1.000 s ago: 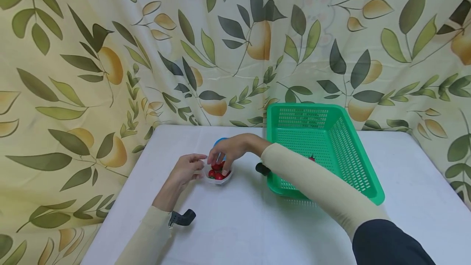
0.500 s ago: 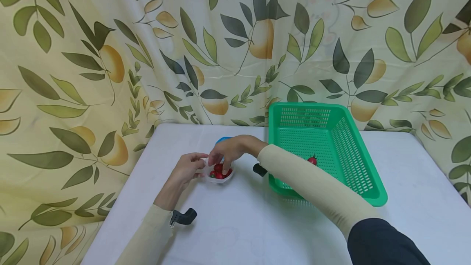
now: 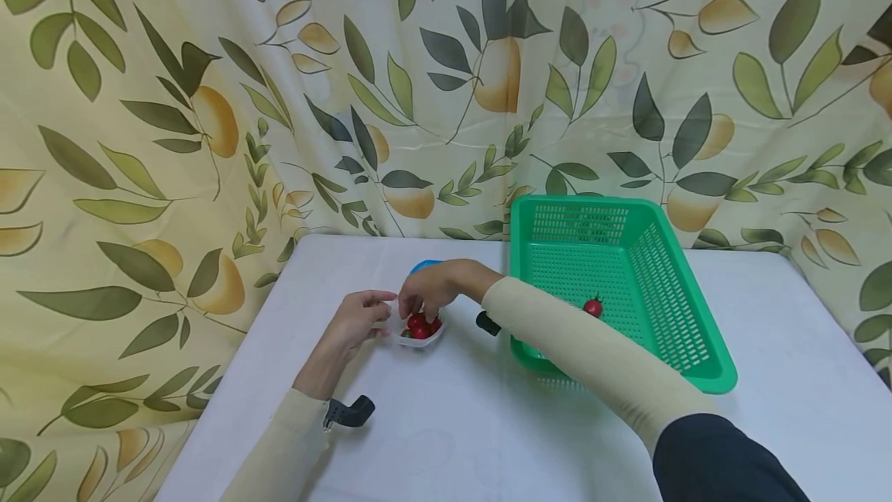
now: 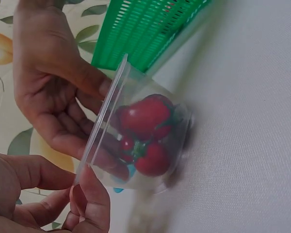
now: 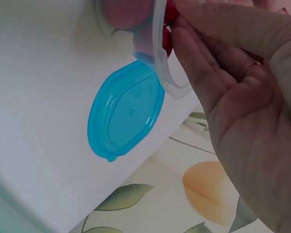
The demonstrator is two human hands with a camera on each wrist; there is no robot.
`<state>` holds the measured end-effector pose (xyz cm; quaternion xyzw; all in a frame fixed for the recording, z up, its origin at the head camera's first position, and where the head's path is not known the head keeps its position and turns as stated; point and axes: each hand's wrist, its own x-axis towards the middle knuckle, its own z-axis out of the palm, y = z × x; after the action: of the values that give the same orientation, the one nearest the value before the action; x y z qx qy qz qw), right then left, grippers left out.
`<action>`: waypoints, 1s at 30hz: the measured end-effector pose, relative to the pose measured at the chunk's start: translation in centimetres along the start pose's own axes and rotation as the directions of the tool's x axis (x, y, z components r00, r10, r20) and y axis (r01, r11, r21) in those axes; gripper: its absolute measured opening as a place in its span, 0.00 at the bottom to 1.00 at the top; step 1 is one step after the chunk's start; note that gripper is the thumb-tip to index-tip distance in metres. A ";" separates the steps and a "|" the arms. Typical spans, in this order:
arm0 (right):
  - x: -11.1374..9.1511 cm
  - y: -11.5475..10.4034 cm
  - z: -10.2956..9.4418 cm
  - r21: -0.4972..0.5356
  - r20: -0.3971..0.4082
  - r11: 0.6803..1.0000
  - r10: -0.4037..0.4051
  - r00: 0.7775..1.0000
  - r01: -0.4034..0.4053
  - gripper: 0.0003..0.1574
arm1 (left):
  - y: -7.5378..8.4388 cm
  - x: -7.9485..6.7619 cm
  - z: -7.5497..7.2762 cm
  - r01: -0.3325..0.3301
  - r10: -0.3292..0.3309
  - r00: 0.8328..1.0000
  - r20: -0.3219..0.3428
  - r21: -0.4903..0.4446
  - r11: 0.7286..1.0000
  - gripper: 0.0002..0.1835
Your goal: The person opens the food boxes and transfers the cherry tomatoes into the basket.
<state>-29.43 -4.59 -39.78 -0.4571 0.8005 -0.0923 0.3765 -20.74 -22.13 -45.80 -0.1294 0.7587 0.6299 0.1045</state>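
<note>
A small clear plastic container (image 4: pixel 177 145) holding several red cherry tomatoes (image 4: pixel 146 116) with green stems stands on the white table. My left hand (image 3: pixel 351 324) pinches its rim between thumb and fingers, plain in the left wrist view. From above, my right hand (image 3: pixel 440 285) reaches into the container. In the right wrist view its thumb and forefinger close on a red tomato (image 5: pixel 170 12) at the rim, partly hidden by the fingers. Behind that hand lies a blue lid (image 5: pixel 131 114), mostly covered in the head view.
To the right stands a green perforated basket (image 3: pixel 627 204) with one cherry tomato (image 3: pixel 593 307) inside. My right forearm passes over its near left corner. A leaf-and-fruit patterned curtain (image 3: pixel 432 138) hangs directly behind the table (image 3: pixel 446 424).
My right hand's fingers have drawn closer together over the tomatoes, and its forearm has shifted slightly, showing more of the tomato in the basket. The left hand keeps its hold on the container.
</note>
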 end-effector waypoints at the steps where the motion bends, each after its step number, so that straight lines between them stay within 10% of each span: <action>1: 0.1 0.0 0.0 -0.007 -0.002 1.000 -0.002 1.000 0.002 0.26 | 0.0 0.0 0.0 0.000 0.000 1.000 0.001 -0.003 1.000 0.18; 17: 0.9 -0.3 0.6 -0.144 -0.020 0.990 -0.017 1.000 0.014 0.22 | 0.2 0.0 0.3 -0.008 0.008 1.000 0.006 -0.023 1.000 0.17; 30: 0.2 0.2 0.1 -0.030 -0.095 0.999 -0.037 0.995 0.034 0.16 | 0.2 -0.2 0.1 0.005 -0.004 1.000 0.012 -0.021 1.000 0.16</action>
<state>-29.52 -4.65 -40.06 -0.4716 0.8105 -0.1096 0.3296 -20.62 -22.00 -45.54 -0.1285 0.7511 0.6383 0.1089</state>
